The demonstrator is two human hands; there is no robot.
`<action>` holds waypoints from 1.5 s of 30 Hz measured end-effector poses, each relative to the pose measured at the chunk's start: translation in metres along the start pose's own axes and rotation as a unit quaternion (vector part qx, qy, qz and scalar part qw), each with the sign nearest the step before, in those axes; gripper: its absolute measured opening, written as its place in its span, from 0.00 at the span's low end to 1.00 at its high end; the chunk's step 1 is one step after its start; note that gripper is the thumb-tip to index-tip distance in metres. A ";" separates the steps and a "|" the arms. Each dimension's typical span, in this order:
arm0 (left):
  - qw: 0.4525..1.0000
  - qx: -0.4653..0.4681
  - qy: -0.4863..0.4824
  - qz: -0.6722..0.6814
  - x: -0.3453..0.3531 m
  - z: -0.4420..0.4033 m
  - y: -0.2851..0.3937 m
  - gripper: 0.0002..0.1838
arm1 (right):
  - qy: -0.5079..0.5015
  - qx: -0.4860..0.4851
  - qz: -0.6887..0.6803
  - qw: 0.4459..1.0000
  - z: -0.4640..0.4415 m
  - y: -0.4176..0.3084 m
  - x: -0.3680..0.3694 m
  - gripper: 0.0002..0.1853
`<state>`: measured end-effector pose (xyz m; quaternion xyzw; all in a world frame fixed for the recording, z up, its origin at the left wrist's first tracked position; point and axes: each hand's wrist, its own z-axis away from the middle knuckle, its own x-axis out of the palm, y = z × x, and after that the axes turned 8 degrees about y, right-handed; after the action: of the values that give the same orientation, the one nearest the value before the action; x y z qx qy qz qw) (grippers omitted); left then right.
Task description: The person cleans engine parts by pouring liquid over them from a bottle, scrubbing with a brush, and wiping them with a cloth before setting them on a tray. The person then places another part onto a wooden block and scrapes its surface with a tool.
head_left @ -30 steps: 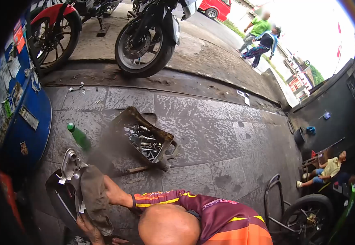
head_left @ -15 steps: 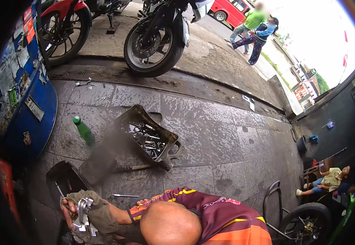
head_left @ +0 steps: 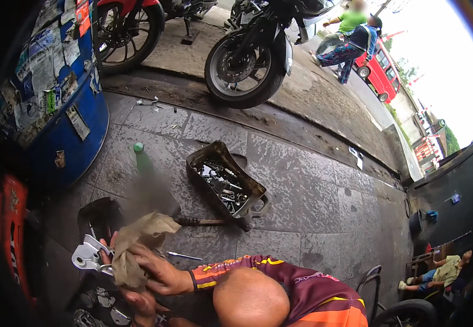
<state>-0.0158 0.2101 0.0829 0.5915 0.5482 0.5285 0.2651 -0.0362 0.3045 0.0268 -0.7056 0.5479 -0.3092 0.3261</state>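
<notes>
My right hand, at the end of a maroon sleeve with orange and yellow stripes, is closed on a crumpled olive-brown cloth. Beside the cloth is a silver metal bracket with round holes. My left hand comes up from below and grips the bracket; fingers show behind its upper edge, and the cloth hides part of the hold. Metal parts lie beneath the hands. A slim silver tool rests on the floor tiles. A dark open container stands just beyond the bracket.
A cut container of metal parts stands ahead, by a hammer handle and green bottle. Grey smear blurs the area beside it. Blue drum at left, motorcycles beyond; two people walk outside, another sits right. A bare head fills the lower middle.
The bracket has turned and moved out from the cloth toward the left. The right hand has come into sight on the cloth. The view has swung, shifting the surroundings rightward.
</notes>
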 end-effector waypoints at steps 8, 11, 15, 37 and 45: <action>0.858 -0.354 0.212 0.306 -0.048 -0.018 -0.013 0.32 | -0.187 -0.089 0.140 0.968 -0.013 -0.011 -0.013 0.30; 0.890 -0.312 0.220 0.249 -0.055 -0.024 -0.020 0.29 | -0.067 0.003 0.059 0.996 -0.014 -0.001 -0.028 0.31; 0.954 -0.249 0.102 0.131 -0.056 0.001 -0.038 0.39 | -0.021 0.030 0.158 0.987 -0.046 -0.022 -0.015 0.39; 0.858 -0.329 0.197 0.340 -0.031 -0.023 -0.031 0.36 | -0.164 0.020 0.264 0.950 -0.046 -0.012 -0.011 0.37; 0.885 -0.314 0.170 0.300 -0.033 -0.023 -0.032 0.36 | -0.070 0.015 0.126 0.989 -0.038 0.009 -0.016 0.11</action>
<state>-0.0433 0.1815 0.0498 0.5149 0.1870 0.8194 0.1686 -0.0745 0.3136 0.0410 -0.6463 0.6032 -0.2233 0.4105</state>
